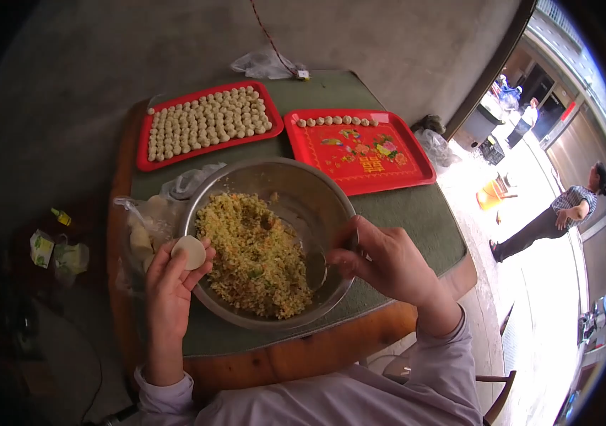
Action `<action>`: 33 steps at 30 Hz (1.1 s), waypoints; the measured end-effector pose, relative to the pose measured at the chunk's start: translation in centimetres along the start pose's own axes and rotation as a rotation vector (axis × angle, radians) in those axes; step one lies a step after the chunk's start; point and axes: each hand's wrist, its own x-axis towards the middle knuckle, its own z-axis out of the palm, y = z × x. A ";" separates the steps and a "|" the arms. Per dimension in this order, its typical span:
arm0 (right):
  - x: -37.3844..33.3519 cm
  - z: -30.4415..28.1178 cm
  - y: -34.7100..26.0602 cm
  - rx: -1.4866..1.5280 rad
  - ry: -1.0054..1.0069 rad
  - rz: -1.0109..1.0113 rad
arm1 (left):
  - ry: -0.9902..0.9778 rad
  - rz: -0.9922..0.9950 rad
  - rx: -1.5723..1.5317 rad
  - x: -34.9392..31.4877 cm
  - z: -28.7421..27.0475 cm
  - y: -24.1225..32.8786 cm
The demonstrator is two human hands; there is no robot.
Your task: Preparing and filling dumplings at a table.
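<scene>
My left hand (172, 273) holds a round, pale dumpling wrapper (188, 252) on its fingers, beside the left rim of a large steel bowl (304, 195). Inside the bowl, a chopped yellow-green filling (253, 263) with orange bits is heaped toward the left and near side. Over the bowl's right rim, my right hand (385, 259) is closed around the handle of a slim metal spoon (323, 273). The spoon's lower end reaches down to the right edge of the filling and is hard to make out.
One red tray (270, 106) is covered with rows of dumplings; another red tray (345, 183) bears a single row along its far edge. A plastic bag of pale wrapper stacks (141, 238) lies left of the bowl. At right, a person (566, 211) stands outside near an orange bucket (489, 195).
</scene>
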 end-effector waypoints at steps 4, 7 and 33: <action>0.2 -0.5 -0.5 0.307 -0.097 0.107 | -0.006 -0.010 -0.042 0.0 -0.1 -0.2; 0.6 0.0 -0.7 0.431 -0.121 0.212 | -0.021 -0.013 -0.048 -0.1 0.0 -0.3; 0.6 1.9 1.5 0.187 0.121 -0.132 | -0.034 -0.011 -0.032 0.0 0.4 -0.5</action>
